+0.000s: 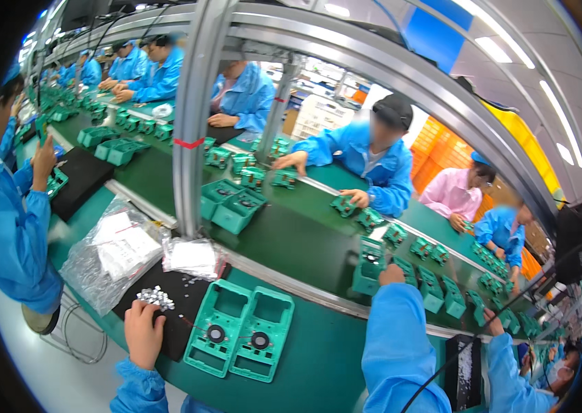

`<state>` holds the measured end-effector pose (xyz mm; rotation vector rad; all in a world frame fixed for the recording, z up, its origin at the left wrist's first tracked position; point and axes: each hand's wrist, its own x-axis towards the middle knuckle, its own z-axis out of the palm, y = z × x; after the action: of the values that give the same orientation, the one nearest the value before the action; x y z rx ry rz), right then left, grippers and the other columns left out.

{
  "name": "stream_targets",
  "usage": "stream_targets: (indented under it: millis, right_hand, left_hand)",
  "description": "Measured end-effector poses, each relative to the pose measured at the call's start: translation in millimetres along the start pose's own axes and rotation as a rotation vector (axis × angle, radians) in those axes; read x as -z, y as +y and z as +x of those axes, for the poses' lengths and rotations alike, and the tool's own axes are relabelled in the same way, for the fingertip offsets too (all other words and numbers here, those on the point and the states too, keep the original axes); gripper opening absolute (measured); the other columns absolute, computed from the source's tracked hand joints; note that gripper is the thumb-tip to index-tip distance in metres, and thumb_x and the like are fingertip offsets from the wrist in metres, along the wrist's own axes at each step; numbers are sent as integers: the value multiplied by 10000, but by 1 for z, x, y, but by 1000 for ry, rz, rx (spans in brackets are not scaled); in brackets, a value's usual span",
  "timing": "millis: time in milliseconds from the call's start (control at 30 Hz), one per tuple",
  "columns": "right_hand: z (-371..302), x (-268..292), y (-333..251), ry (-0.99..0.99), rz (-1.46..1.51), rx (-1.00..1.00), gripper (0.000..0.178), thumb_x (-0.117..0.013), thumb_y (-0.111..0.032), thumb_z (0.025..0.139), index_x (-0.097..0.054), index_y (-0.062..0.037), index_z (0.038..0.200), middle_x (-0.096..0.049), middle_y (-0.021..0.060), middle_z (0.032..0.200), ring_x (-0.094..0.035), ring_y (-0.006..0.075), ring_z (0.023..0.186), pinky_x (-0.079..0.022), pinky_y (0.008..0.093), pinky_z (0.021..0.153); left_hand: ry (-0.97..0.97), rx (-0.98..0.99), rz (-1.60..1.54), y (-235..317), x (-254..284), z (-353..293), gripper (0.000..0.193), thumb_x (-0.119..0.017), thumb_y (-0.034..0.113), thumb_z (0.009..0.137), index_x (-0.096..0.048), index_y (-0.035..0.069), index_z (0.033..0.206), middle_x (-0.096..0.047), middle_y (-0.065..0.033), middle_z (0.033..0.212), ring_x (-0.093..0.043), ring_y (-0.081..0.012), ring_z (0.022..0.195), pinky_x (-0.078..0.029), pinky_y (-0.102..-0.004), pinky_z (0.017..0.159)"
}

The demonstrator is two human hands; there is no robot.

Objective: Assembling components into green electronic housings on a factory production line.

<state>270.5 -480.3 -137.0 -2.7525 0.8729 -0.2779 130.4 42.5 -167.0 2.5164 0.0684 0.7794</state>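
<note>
My left hand (143, 335) is at a pile of small silvery-white pieces (156, 297) on a black mat (179, 303), fingers bent in at the near edge; what is between the fingertips is hidden. My right hand (392, 274) reaches out over the conveyor belt, its fingers closed at the edge of a green plastic housing (367, 270) with a round black part inside. In front of me, two open green housing shells (218, 310) (263, 313) lie side by side on the table, each with a round black speaker-like part and thin wires.
A clear plastic bag (108, 251) and small packets (193, 256) lie left of the shells. A metal post (194, 124) rises beyond them. Green housings (236, 210) stand along the belt (305, 251). Co-workers sit opposite; a neighbour's hand (492, 322) reaches in at right.
</note>
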Motion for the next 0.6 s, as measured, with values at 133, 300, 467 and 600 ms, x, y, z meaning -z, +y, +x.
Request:
stream_targets:
  millis: [133,300,467,600]
  right_hand:
    - [18,-6,6,32,-31,-30,234,-527,-137,736,-557,41,884,-577,255,982,-552,396,940,-435,480,810]
    - [-33,10,-40,492,-222,214,205,-563,-185,777,-577,-30,911,-574,145,944,-562,336,856,-451,406,747]
    - [-149,22,-109,-306,517,887,292,-610,-239,764,-580,-73,1002,-575,90,984,-558,297,895,-443,370,784]
    - [-187,9,-135,-129,285,1102,276,-598,-190,757,-584,-78,1009,-579,77,957,-564,283,847,-453,373,731]
  left_hand:
    - [-23,9,9,3,-2,7,195,-691,65,626,-589,60,792,-523,-81,841,-502,-298,780,-419,-377,679]
    - [-36,7,19,5,-5,13,147,-688,85,637,-586,77,742,-531,-55,798,-509,-274,727,-423,-365,638]
    - [13,14,22,0,-9,10,114,-675,95,665,-577,84,723,-525,-41,764,-492,-254,679,-409,-351,608]
    - [31,-1,12,2,-10,12,150,-699,153,659,-588,101,745,-519,-25,724,-476,-232,653,-391,-337,584]
